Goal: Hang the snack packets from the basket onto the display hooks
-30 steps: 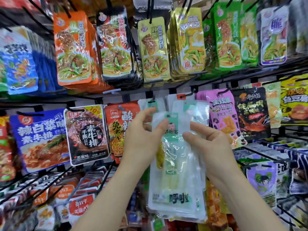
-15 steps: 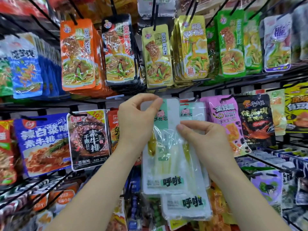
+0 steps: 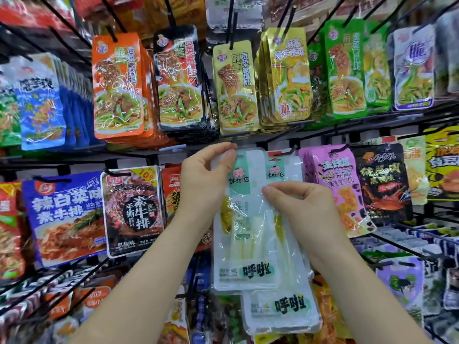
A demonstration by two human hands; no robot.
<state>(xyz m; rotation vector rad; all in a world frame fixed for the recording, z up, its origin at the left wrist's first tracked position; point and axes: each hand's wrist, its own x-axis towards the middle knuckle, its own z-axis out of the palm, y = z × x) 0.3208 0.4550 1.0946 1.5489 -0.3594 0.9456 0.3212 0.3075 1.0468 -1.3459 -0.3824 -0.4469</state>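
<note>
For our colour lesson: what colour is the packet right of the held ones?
The packet is pink; head view.

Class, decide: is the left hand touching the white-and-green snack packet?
Touching. The head view shows the left hand pinching the top corner of the white-and-green snack packet.

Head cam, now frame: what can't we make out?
Hang hole of front packet, head view: covered by left hand fingertips; hooked or not, cannot tell.
Packet count behind it, head view: overlapped; right hand covers part.
Whereabouts of basket: outside frame, head view.
</note>
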